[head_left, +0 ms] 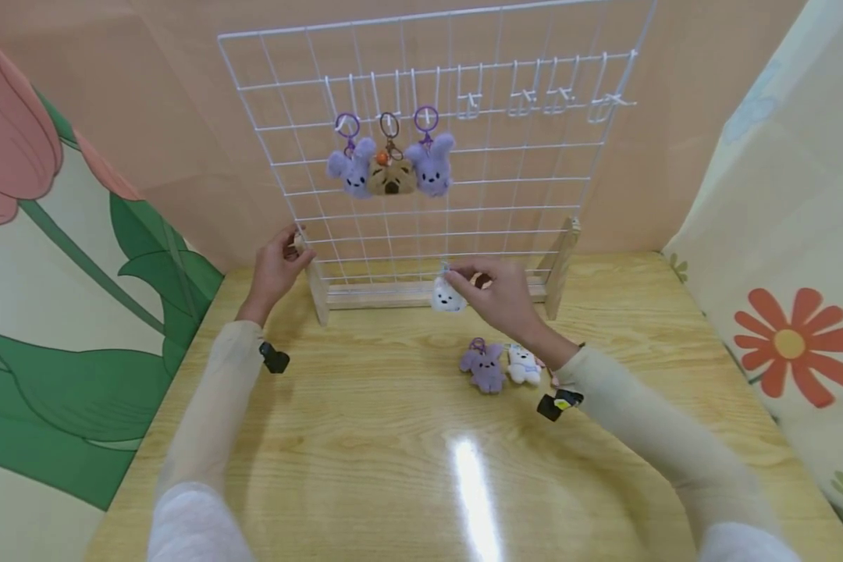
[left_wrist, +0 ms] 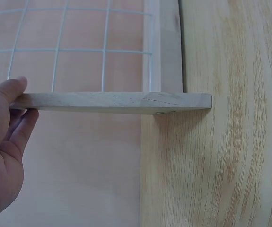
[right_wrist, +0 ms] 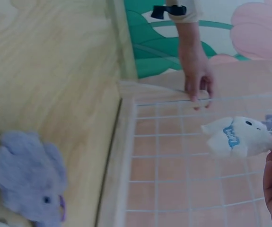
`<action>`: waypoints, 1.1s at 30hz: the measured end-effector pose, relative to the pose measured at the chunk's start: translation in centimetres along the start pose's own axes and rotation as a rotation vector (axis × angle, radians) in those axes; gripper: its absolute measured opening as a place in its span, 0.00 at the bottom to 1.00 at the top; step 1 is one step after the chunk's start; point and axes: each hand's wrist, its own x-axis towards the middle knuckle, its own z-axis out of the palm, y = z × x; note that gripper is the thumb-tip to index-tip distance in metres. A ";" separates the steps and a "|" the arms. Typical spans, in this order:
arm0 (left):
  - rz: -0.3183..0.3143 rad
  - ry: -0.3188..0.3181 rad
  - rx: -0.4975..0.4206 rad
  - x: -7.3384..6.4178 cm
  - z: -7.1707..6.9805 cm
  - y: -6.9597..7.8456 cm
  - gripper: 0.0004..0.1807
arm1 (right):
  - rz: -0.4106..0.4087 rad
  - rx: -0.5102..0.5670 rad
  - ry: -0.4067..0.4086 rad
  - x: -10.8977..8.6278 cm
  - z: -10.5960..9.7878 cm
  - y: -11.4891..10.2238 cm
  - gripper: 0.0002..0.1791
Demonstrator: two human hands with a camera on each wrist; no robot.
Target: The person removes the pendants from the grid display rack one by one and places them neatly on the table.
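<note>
My left hand [head_left: 279, 265] grips the upper end of the rack's left wooden leg [left_wrist: 112, 100], the thumb on one face and fingers on the other. My right hand [head_left: 499, 297] pinches a small white plush keychain [right_wrist: 240, 137] by its top, and the plush hangs in front of the lower part of the white wire grid rack [head_left: 393, 20]. In the right wrist view the plush shows a blue printed band. Below the right hand, a purple plush keychain [head_left: 487, 368] and another white plush keychain [head_left: 523, 364] lie on the table.
From hooks on the grid's upper left hang a purple plush [head_left: 354, 172], a brown bear plush [head_left: 391, 178] and a second purple plush [head_left: 433, 170]. Several bare white hooks [head_left: 471, 103] line the right. A pinkish item beside the right wrist is mostly hidden. The wooden table [head_left: 365, 437] reflects light.
</note>
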 end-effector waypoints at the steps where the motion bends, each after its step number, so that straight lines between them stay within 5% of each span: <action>1: 0.002 -0.002 0.002 0.0 0.0 0.0 0.30 | 0.004 0.001 -0.007 -0.3 0.2 0.2 0.09; 33: -0.027 -0.006 -0.040 0.2 0.0 -0.1 0.29 | 0.190 0.087 -0.186 -8.5 3.2 2.3 0.08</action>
